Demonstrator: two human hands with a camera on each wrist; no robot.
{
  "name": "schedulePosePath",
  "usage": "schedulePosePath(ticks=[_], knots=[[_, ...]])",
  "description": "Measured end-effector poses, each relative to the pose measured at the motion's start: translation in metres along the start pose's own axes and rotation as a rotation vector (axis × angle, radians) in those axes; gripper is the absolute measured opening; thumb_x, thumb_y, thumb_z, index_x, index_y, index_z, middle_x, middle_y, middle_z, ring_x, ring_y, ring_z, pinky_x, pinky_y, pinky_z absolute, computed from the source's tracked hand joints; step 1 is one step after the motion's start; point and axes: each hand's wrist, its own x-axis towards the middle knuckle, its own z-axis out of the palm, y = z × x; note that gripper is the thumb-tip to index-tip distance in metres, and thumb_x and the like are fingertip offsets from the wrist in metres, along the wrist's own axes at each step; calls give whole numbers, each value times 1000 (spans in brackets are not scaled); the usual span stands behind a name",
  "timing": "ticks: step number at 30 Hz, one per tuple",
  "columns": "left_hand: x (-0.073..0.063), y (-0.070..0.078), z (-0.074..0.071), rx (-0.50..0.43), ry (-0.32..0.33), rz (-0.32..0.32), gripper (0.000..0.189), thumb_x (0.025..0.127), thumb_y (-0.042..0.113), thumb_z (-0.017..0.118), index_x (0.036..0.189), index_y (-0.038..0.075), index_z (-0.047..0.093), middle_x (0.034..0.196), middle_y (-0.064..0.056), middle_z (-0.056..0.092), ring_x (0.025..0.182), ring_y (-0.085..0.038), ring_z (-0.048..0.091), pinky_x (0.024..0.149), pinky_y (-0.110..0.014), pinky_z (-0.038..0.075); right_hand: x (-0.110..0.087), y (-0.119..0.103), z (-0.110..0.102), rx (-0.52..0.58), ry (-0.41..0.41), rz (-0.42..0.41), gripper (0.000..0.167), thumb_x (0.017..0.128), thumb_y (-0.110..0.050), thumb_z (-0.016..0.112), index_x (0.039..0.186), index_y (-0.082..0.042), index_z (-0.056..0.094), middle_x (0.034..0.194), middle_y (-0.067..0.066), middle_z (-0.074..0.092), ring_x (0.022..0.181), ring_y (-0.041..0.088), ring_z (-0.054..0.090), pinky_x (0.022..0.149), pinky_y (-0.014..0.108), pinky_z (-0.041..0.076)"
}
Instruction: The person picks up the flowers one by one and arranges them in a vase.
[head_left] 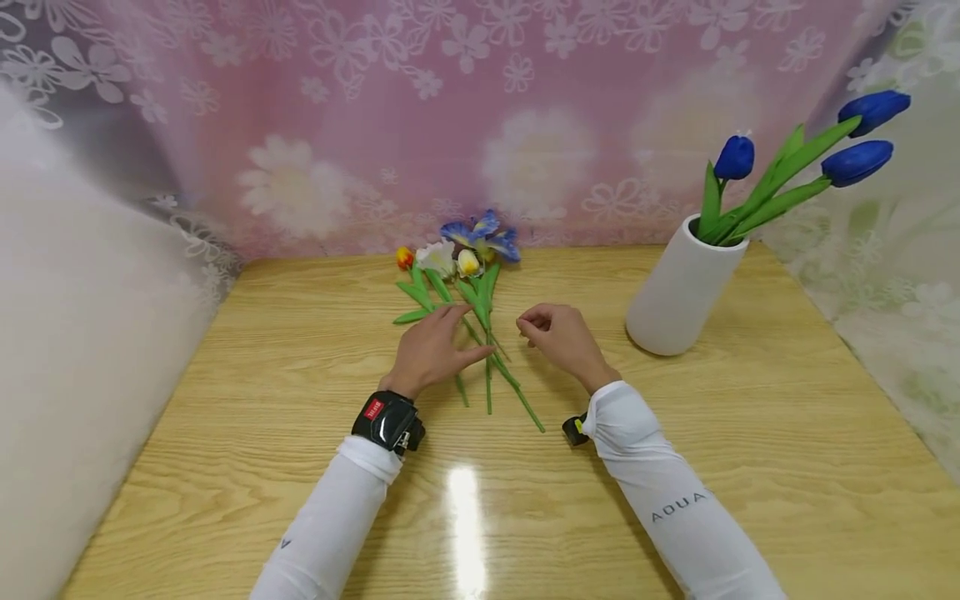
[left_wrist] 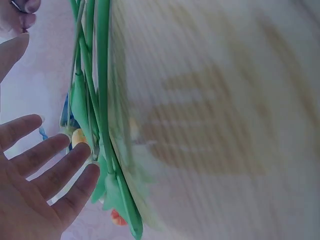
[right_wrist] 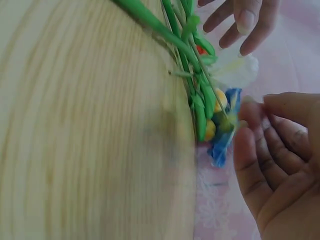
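Observation:
Several artificial flowers lie in a loose bunch on the wooden table: an orange tulip (head_left: 405, 257), a white bloom (head_left: 437, 260), a pale yellow tulip (head_left: 468, 263) and a blue iris (head_left: 486, 229). Their green stems (head_left: 530, 406) cross and point toward the person. Over the stems is my left hand (head_left: 431, 350), fingers spread; the left wrist view shows its palm with nothing in it. To the right of the stems, my right hand (head_left: 562, 337) is apart from them, fingers loosely bent and thumb near the fingertips. Nothing shows between them in the right wrist view.
A white vase (head_left: 678, 292) stands at the right of the table (head_left: 247, 400), holding blue tulips (head_left: 857, 163) that lean right. A pink floral curtain (head_left: 405, 133) hangs along the back edge. Dark straps with cameras (head_left: 386, 421) sit on the wrists.

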Motion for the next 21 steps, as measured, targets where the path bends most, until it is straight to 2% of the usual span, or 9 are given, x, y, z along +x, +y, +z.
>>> schedulePosePath(ticks=[5, 16, 21], knots=[[-3, -5, -1, 2, 6, -14, 77, 82, 63, 63, 141, 16, 49, 137, -9, 50, 116, -29, 53, 87, -47, 48, 7, -4, 8, -43, -68, 30, 25, 98, -21, 57, 109, -2, 69, 94, 11, 69, 77, 24, 66, 66, 35, 53], [-8, -10, -3, -8, 28, -16, 76, 82, 62, 64, 139, 13, 51, 138, -9, 49, 114, -29, 55, 83, -48, 49, 22, -12, 23, -78, -116, 74, 24, 96, -24, 60, 108, -5, 69, 95, 8, 69, 74, 18, 66, 67, 33, 53], [-10, -13, -4, -12, 29, -9, 76, 82, 62, 64, 139, 13, 51, 136, -9, 51, 112, -29, 56, 80, -47, 50, 26, -14, 27, -96, -118, 63, 24, 96, -24, 61, 106, -4, 70, 92, 6, 70, 71, 15, 65, 66, 32, 53]])
